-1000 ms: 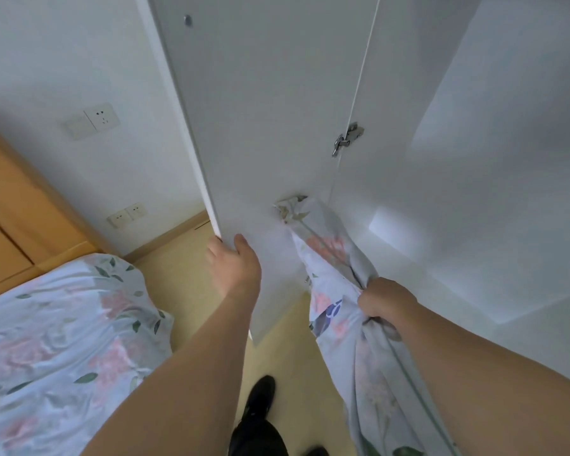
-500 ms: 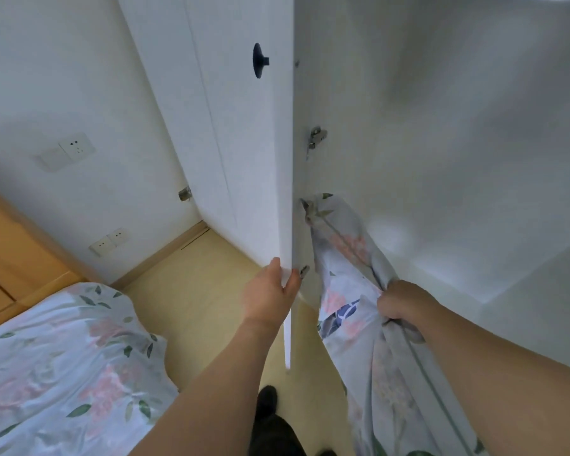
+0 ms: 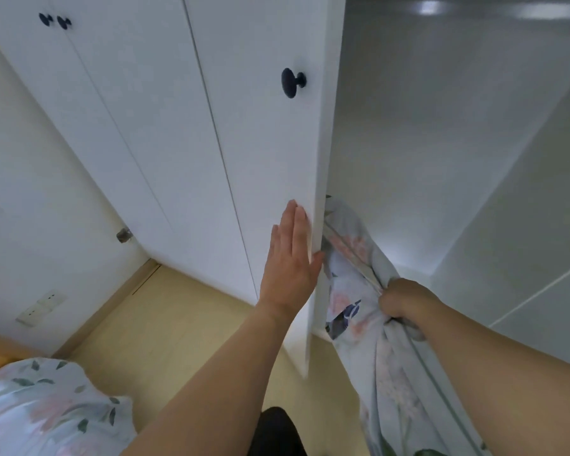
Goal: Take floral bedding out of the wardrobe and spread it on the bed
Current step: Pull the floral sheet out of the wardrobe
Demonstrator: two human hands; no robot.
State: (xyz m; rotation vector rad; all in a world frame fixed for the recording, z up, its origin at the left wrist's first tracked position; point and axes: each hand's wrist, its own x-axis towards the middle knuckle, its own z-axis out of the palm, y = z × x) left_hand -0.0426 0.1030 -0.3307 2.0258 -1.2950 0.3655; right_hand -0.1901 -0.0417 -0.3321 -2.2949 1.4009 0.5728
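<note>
The left hand (image 3: 288, 258) lies flat against the outer face of the white wardrobe door (image 3: 260, 153), fingers straight and together, the thumb reaching round the door's free edge; it holds nothing. The right hand (image 3: 400, 302) is closed in a fist round a gathered fold of the floral bedding (image 3: 372, 350), knuckles up, the cloth bunched inside the grip.

The bedding runs as a long, twisted band — its upper end sits just behind the door's edge, at the mouth of the open wardrobe (image 3: 441, 143), and from there it slants down and to the right through the fist and hangs toward the bottom of the view. Above the fist it is pulled fairly taut; below it falls in loose vertical folds. The cloth is pale blue-white, printed with soft pink blooms, grey-green leaves and a dark blue patch just left of the fist. A narrow seam or piped edge runs along its length.

A round dark knob (image 3: 292, 82) sits on the door above the left hand. At lower left a bed (image 3: 46, 409) carries cloth of the same floral print. No writing or label can be read anywhere — the cloth shows only its pattern.
</note>
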